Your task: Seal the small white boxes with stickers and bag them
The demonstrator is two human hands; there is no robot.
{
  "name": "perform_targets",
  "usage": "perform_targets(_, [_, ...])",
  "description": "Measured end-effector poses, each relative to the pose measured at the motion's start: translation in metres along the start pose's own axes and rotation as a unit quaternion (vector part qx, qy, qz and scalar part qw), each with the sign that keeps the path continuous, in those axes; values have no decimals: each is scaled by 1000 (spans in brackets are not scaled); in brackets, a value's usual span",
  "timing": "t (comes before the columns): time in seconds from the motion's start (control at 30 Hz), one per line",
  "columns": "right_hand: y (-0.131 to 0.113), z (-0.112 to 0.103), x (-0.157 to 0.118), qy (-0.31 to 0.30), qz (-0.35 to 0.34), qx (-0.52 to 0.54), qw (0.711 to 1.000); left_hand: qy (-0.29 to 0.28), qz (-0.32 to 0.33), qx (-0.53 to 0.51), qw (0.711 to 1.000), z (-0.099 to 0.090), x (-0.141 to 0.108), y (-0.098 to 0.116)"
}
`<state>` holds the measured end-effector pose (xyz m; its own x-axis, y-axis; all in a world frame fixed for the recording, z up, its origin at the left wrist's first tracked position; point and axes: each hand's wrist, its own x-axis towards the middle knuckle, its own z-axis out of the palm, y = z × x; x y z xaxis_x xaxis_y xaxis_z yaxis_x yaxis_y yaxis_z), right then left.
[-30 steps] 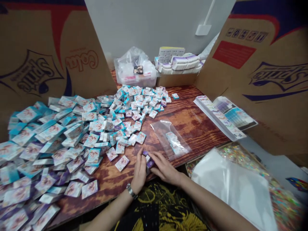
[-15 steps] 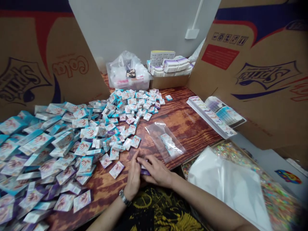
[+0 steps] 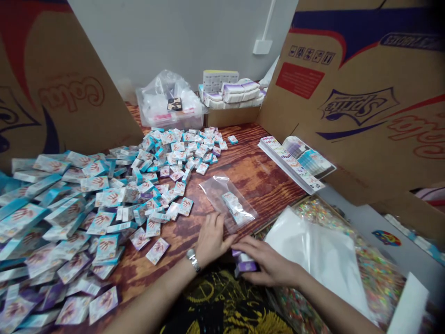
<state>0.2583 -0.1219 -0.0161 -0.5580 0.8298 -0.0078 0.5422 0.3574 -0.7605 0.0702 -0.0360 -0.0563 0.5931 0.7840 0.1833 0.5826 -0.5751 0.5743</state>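
Note:
My right hand [image 3: 269,262] is closed around small purple-and-white boxes [image 3: 246,266] near the table's front edge; its fingers hide part of them, and I cannot tell how many there are. My left hand [image 3: 211,239] lies at the near edge of a clear plastic bag [image 3: 217,190], with fingers stretched and thumb apart. Whether it touches the film is unclear. Inside that bag rests a short row of blue-and-white boxes [image 3: 234,208]. Left of my left hand a single purple-and-white box [image 3: 157,251] lies flat beside the big heap of small boxes [image 3: 104,222].
At the back stand a plastic tub [image 3: 170,118] of clear bags and a cardboard box [image 3: 232,116] of packets. A printed stack [image 3: 292,164] lies at right. White plastic sheets [image 3: 313,255] cover part of a tray of colourful beads [image 3: 368,269]. Large cartons [image 3: 361,111] flank the table.
My hands were together around the purple box; now they are apart. The left has moved right to the bag's edge, and the right has moved right with the purple boxes. The view has shifted right.

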Motion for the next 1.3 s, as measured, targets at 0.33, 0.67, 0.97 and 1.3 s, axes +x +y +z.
perform_targets(0.33, [25, -19, -35, 104, 120, 32, 987, -28, -42, 82, 995, 27, 2, 9])
perform_targets(0.67, [43, -6, -2, 154, 148, 314, 925, 22, -115, -18, 993, 31, -5, 4])
perform_targets(0.97, [48, -24, 10, 147, 178, 522, 821, 49, -170, -137, 975, 31, -11, 2])
perform_targets(1.3, [37, -6, 17, 154, 191, 584, 774, 66, -205, -257, 942, 27, -14, 1])
